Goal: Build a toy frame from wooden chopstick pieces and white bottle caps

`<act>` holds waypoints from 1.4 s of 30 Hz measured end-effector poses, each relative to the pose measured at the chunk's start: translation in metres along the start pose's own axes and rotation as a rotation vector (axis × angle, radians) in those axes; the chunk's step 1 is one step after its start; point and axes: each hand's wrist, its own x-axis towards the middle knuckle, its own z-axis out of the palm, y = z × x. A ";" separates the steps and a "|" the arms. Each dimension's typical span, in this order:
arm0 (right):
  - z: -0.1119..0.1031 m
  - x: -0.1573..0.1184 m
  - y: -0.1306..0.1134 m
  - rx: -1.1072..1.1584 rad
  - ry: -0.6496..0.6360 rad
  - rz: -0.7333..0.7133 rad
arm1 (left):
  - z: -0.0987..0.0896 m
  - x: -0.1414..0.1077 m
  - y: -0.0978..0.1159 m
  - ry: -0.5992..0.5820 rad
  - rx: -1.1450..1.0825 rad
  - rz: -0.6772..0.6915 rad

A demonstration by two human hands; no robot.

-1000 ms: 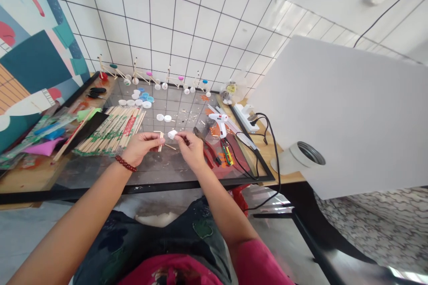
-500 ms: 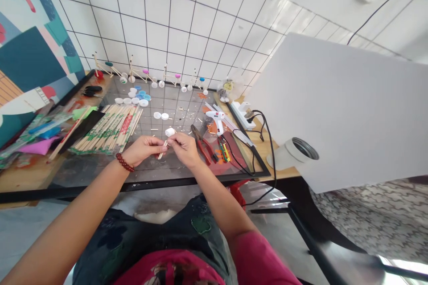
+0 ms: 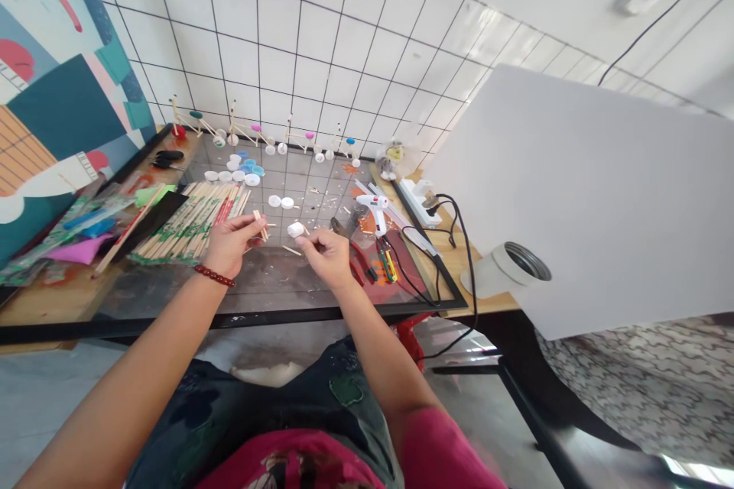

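My left hand [image 3: 229, 242] is closed on short wooden sticks [image 3: 261, 226], which stick out past the thumb and fingertips. A white bottle cap piece [image 3: 295, 230] with a bit of stick behind it is pinched in my right hand [image 3: 329, 256]. The two hands are a short way apart above the table. Beyond them lie two white bottle caps [image 3: 280, 202] side by side. Red-handled pliers [image 3: 356, 266] lie partly hidden behind my right hand. A loose stick piece [image 3: 292, 250] rests on the tabletop between the hands.
Bundled chopsticks [image 3: 189, 223] lie at left, with white and blue caps [image 3: 245, 168] behind. Small stick-and-cap models [image 3: 269, 139] line the wall. A white glue gun [image 3: 375, 208], a utility knife [image 3: 388, 261] and a power strip [image 3: 418, 202] with black cords are at right.
My hands have moved apart, the left one to the left with the sticks and the right one slightly right with the cap. The view has shifted slightly.
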 end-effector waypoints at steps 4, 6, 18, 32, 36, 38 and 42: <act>-0.004 0.001 0.004 -0.170 -0.030 0.072 | -0.008 0.009 -0.006 0.148 0.170 0.074; -0.002 0.000 0.004 -0.349 -0.151 0.095 | -0.011 0.010 -0.008 0.136 0.384 0.126; 0.001 0.002 -0.009 -0.728 -0.491 0.092 | -0.012 0.006 -0.013 -0.149 1.111 0.305; 0.002 0.000 0.003 -0.730 -0.277 -0.335 | -0.026 0.010 0.033 0.065 1.692 0.095; 0.006 -0.002 0.007 -0.679 -0.293 -0.435 | -0.019 0.014 0.034 0.011 1.762 0.062; 0.006 -0.002 0.008 -0.663 -0.315 -0.466 | -0.015 0.016 0.038 -0.018 1.800 0.038; 0.003 0.000 0.006 -0.626 -0.290 -0.415 | -0.018 0.019 0.057 -0.022 1.824 0.047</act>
